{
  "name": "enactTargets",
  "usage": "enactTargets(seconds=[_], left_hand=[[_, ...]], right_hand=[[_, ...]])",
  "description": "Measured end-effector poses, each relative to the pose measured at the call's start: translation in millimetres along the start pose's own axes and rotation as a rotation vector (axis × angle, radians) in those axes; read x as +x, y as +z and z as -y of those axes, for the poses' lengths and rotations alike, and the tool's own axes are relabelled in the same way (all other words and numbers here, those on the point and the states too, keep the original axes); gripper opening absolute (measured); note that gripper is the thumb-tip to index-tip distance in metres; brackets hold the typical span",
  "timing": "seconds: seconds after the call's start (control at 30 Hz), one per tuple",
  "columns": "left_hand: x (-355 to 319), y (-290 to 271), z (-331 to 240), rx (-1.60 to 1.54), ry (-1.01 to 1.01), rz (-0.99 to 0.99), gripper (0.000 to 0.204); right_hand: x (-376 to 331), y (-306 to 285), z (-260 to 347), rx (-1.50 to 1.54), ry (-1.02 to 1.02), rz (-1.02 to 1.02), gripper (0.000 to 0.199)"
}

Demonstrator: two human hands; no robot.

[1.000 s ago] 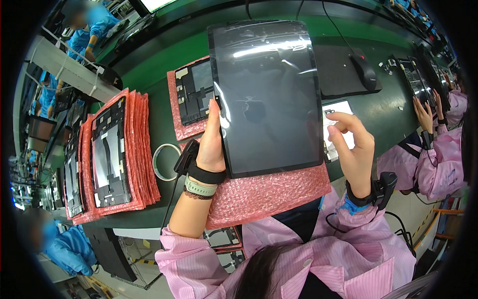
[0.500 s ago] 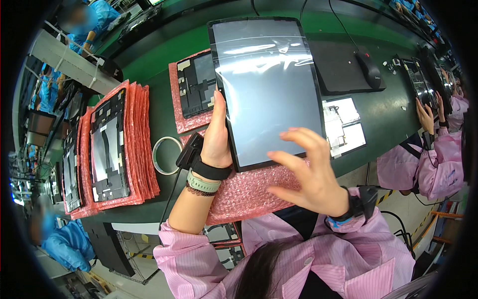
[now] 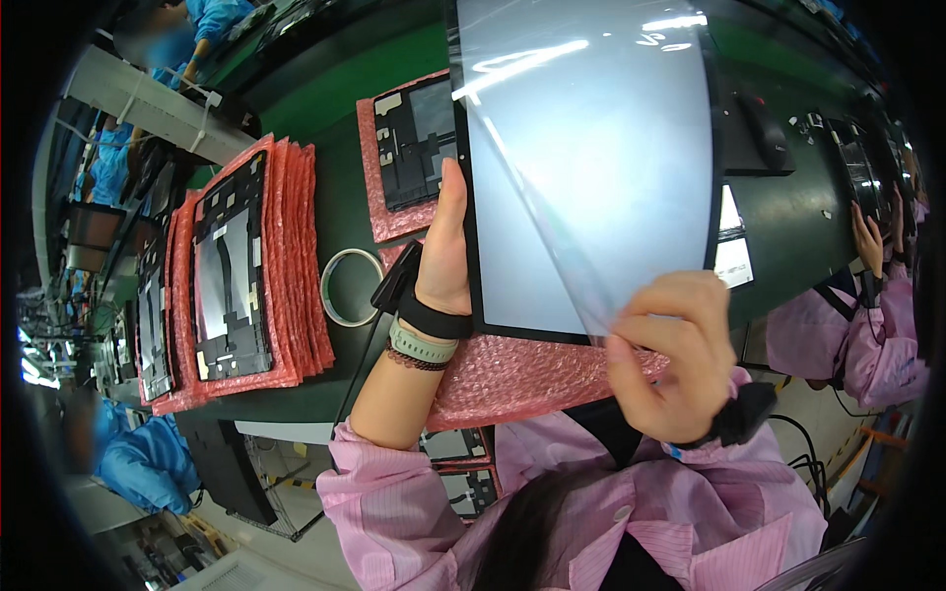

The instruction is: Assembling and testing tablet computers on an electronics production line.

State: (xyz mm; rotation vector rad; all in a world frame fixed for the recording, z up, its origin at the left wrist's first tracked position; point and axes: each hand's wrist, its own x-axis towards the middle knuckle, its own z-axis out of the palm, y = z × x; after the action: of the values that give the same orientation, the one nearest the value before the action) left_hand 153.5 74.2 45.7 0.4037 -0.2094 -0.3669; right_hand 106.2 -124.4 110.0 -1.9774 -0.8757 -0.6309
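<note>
My left hand (image 3: 448,251) grips the left edge of a black-framed tablet screen (image 3: 631,187), thumb along the bezel, fingers hidden behind it. The pale, glossy panel is held up off the table. At its lower edge, the fingers of my right hand (image 3: 680,355) are closed in a pinch on the clear protective film (image 3: 537,212). A diagonal fold in this film runs from the upper left of the panel down to my fingertips. Under the screen lies pink bubble wrap (image 3: 532,379).
Left on the green table (image 3: 788,227) stand stacked pink bubble-wrap sheets (image 3: 301,256) with black tablet parts (image 3: 232,276). A tape roll (image 3: 328,295) lies beside them. Another tablet part (image 3: 409,138) sits behind my left hand. A co-worker's hand (image 3: 867,241) is at far right.
The screen has come up and nearer in view. My right hand, its fingers spread before, has closed on the film at the lower edge, and a diagonal fold now shows in it.
</note>
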Motion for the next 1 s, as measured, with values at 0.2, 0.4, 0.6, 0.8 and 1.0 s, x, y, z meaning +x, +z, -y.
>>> enactTargets(seconds=[0.2,0.4,0.6,0.8,1.0], left_hand=[[3,3,-2,-0.238,-0.032,0.221,0.060],[-2,-1,-7,-0.134,0.034,0.106,0.057],[-1,3,-7,-0.139,0.026,0.116,0.054],[0,7,-6,-0.133,-0.021,0.061,0.053],[2,3,-3,-0.176,-0.095,0.045,0.054]], right_hand=[[20,-34,17,-0.065,-0.047,0.080,0.025],[29,-32,29,-0.020,-0.110,0.057,0.019],[31,-35,29,0.032,-0.110,0.043,0.019],[34,-42,18,0.047,-0.144,0.105,0.019],[37,-40,6,0.147,-0.134,0.133,0.017]])
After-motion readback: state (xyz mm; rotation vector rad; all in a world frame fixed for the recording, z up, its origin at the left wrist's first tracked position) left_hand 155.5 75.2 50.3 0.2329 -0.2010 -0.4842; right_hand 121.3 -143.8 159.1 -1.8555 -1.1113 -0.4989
